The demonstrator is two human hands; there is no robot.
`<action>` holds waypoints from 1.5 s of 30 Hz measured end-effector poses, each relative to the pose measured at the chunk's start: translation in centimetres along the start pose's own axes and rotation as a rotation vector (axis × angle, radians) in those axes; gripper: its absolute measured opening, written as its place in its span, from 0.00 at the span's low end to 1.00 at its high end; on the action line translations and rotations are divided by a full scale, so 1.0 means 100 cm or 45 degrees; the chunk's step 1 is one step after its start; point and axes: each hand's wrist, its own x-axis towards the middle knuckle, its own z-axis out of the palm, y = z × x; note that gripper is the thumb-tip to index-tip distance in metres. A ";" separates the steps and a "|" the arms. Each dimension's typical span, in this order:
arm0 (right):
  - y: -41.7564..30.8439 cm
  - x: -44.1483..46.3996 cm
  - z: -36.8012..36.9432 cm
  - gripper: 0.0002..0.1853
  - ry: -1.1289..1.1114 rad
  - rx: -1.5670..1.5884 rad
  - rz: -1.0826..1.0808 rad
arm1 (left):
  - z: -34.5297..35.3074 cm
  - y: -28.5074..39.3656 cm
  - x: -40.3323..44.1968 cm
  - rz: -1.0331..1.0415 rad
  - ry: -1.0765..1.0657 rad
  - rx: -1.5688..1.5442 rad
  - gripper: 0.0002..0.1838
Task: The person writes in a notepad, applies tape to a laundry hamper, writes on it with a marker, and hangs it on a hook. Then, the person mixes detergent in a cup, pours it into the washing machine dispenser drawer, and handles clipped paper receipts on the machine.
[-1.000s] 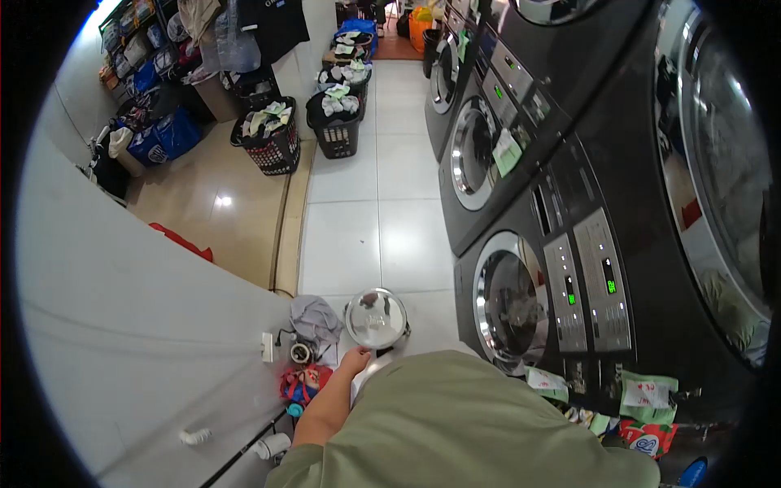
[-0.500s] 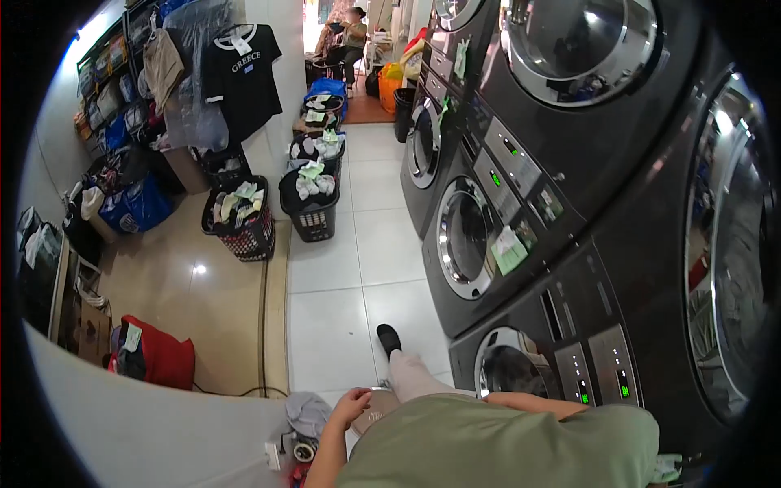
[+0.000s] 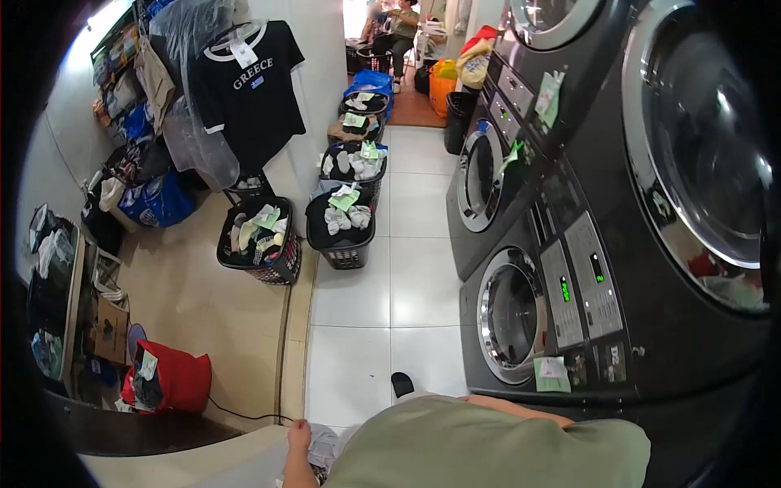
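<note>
My left hand (image 3: 299, 436) hangs low at the bottom of the head view, fingers curled in, with no object visible in it. It is beside grey cloth (image 3: 322, 446), partly hidden behind my body; I cannot tell if they touch. On the other side, only a bare forearm (image 3: 521, 410) shows past my green top, and the right hand is hidden. Nearest that arm stands a front-loading machine (image 3: 511, 317) with its round door closed and a green-and-white slip (image 3: 553, 374) on its front. One dark shoe (image 3: 401, 383) shows on the white tiles.
Laundry baskets (image 3: 342, 254) with slips on top line the aisle's left side. Another basket (image 3: 281, 264) stands on the beige floor near a red bag (image 3: 183, 382). A black T-shirt (image 3: 256, 98) hangs above. Stacked machines fill the right. A person (image 3: 399, 32) sits at the far end.
My view has moved forward along the aisle and turned, so baskets and machines appear nearer. My left hand has shifted left and lower in view. A round brownish object beside it is out of sight.
</note>
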 end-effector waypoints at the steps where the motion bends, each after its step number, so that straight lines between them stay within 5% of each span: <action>1: -0.009 0.003 -0.009 0.19 0.015 -0.036 -0.002 | 0.001 -0.013 -0.001 -0.034 -0.005 0.093 0.14; 3: -0.026 0.010 -0.027 0.19 0.050 -0.101 -0.020 | 0.000 -0.027 -0.003 0.025 -0.279 0.643 0.24; 7: -0.055 0.024 -0.052 0.19 0.130 -0.234 -0.059 | 0.006 0.020 0.023 -0.310 -0.914 0.377 0.27; 13: -0.090 0.069 -0.064 0.20 0.297 -0.248 -0.149 | -0.020 0.166 0.120 -0.537 -1.414 0.141 0.28; 14: -0.097 0.075 -0.054 0.18 0.327 0.141 -0.168 | -0.028 0.189 0.142 -0.554 -1.458 0.145 0.29; 23: -0.253 0.082 0.060 0.21 0.934 0.146 -0.161 | -0.130 0.363 0.308 -0.694 -1.686 0.285 0.31; 29: -0.271 0.104 0.122 0.23 1.239 0.258 -0.128 | -0.136 0.463 0.335 -0.777 -1.449 0.198 0.32; 36: -0.230 0.134 0.182 0.24 1.108 0.226 0.127 | -0.079 0.468 0.398 -0.526 -1.918 0.997 0.34; 39: -0.199 0.152 0.203 0.26 1.105 0.056 0.039 | -0.033 0.460 0.415 -0.290 -2.102 1.452 0.35; 45: -0.147 0.166 0.262 0.25 1.339 0.658 -0.054 | 0.059 0.448 0.432 0.613 -2.286 2.244 0.37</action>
